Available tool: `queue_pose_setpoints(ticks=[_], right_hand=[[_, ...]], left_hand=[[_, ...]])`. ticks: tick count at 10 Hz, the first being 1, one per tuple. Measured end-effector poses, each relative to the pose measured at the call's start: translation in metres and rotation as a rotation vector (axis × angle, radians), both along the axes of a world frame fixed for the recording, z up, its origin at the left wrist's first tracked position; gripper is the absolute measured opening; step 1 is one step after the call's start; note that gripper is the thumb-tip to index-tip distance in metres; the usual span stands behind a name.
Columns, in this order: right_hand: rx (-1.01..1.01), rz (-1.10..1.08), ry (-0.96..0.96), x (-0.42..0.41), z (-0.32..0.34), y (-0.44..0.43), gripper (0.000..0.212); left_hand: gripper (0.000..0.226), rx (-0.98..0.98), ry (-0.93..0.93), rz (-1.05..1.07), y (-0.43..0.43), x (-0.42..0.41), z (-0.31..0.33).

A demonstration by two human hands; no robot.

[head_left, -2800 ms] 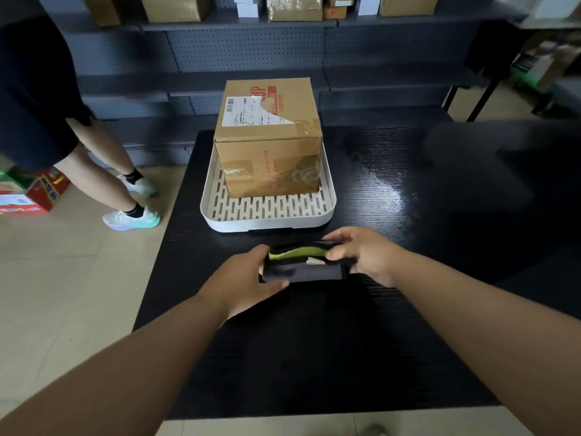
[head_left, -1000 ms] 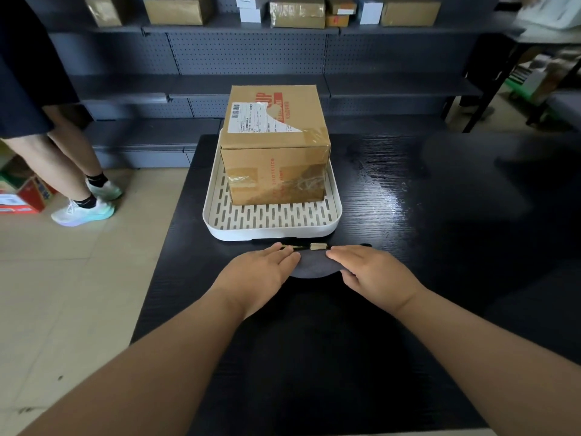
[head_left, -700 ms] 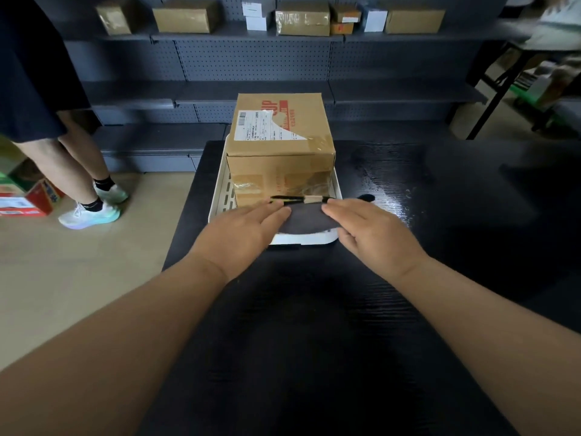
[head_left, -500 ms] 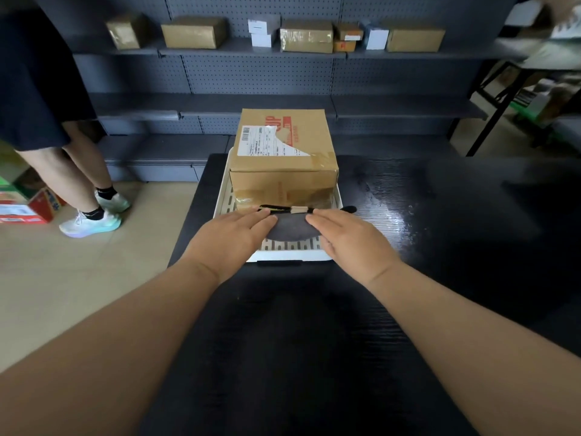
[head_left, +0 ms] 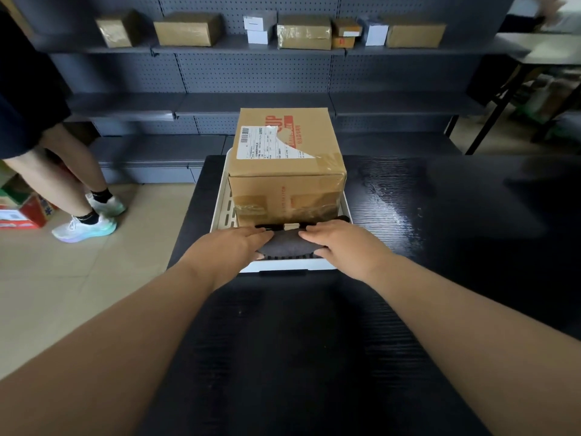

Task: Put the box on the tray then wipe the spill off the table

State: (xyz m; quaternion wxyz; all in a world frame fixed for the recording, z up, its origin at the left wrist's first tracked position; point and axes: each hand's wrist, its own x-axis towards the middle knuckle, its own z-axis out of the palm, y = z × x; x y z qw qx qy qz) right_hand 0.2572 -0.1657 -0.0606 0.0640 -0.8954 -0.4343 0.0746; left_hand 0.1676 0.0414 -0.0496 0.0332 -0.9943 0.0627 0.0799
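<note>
A taped brown cardboard box (head_left: 286,171) with a shipping label stands on the white slotted tray (head_left: 220,209) at the far left of the black table (head_left: 314,341). A folded dark grey cloth (head_left: 287,247) lies over the tray's front part, just in front of the box. My left hand (head_left: 229,250) holds its left end and my right hand (head_left: 342,247) its right end, fingers on top and thumbs tucked below. A wet sheen (head_left: 393,199) shows on the table to the right of the tray.
A person (head_left: 63,171) in white sneakers stands on the floor to the left of the table. Grey shelves behind hold several cardboard boxes (head_left: 301,36). A red carton (head_left: 22,212) lies on the floor at far left. Another table (head_left: 534,55) stands at the back right.
Both hands lifted the folded cloth off the table in front of the tray and carried it forward onto the tray's front part, next to the box. The person at left shifted.
</note>
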Motion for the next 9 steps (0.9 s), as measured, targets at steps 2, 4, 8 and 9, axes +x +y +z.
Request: queue_pose_setpoints(ticks=[2, 4, 8, 9], right_hand=[[0.009, -0.076, 0.266, 0.014, 0.014, -0.005, 0.039], [-0.037, -0.095, 0.102, 0.005, 0.003, 0.002, 0.040], [0.168, -0.262, 0.265, -0.008, 0.034, -0.012, 0.036], [0.476, -0.376, 0.209, -0.015, 0.083, -0.038, 0.029]], left_hand=[[0.044, -0.152, 0.114, -0.018, 0.010, 0.010, 0.010], [0.045, -0.131, 0.081, -0.020, 0.007, 0.010, 0.002], [0.042, -0.202, 0.078, 0.161, -0.005, -0.002, 0.019], [0.036, -0.272, 0.026, 0.242, -0.012, -0.006, 0.041]])
